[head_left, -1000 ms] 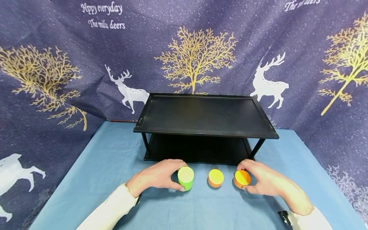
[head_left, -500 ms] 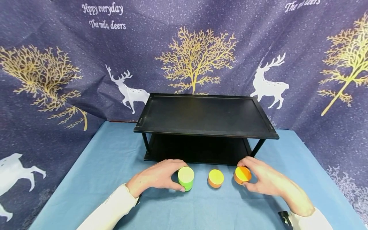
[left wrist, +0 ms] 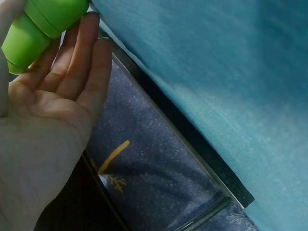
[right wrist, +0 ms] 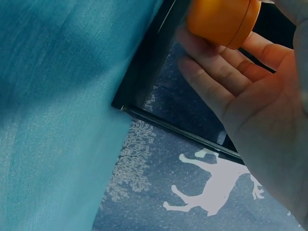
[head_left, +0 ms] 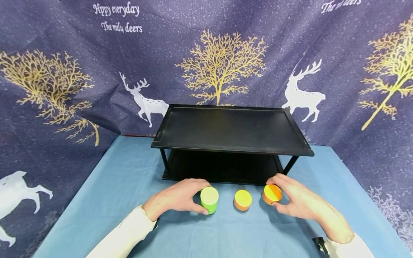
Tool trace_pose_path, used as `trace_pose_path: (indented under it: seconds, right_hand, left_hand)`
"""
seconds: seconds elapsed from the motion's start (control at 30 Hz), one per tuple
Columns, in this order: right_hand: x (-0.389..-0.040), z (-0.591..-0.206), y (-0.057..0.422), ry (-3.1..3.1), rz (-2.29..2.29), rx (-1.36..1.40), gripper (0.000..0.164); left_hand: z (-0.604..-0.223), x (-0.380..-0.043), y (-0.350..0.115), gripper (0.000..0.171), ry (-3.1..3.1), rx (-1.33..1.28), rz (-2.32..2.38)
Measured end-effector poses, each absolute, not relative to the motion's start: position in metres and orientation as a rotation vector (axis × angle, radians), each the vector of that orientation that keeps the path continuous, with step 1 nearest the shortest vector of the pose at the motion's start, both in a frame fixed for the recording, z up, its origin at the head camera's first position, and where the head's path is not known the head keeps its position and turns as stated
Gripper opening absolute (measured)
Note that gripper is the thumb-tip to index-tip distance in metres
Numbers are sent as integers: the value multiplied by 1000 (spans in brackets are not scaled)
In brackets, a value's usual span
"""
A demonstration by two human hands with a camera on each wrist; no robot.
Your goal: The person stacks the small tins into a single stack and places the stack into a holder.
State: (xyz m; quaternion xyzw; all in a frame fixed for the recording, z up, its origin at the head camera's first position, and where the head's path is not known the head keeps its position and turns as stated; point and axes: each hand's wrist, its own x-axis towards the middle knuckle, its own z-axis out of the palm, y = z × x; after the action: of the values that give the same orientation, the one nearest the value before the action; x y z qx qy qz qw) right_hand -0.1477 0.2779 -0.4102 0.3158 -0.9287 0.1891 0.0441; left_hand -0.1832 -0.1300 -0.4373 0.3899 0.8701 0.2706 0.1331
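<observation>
Head: the left hand (head_left: 179, 196), fingers part-curled, holds the green tub (head_left: 209, 201) at nine o'clock from the middle tub (head_left: 242, 200); the right hand (head_left: 300, 199) pinches the orange tub (head_left: 272, 194) near three, the rack (head_left: 227, 129) at twelve. Left wrist: smooth sides call for even pressure. Right wrist: best keep clear of the rack's edge.

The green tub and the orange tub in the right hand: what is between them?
In the head view, a yellow-topped orange tub stands on blue cloth between them, touching neither.
</observation>
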Motion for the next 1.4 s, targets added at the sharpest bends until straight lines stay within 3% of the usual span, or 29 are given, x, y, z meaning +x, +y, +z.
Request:
trace_pose_path:
  seconds: [1.4]
  right_hand:
    - [-147,-396,264,-2589,661,1120,57]
  left_hand:
    - [-440,-185,-130,53,2528,1122,796]
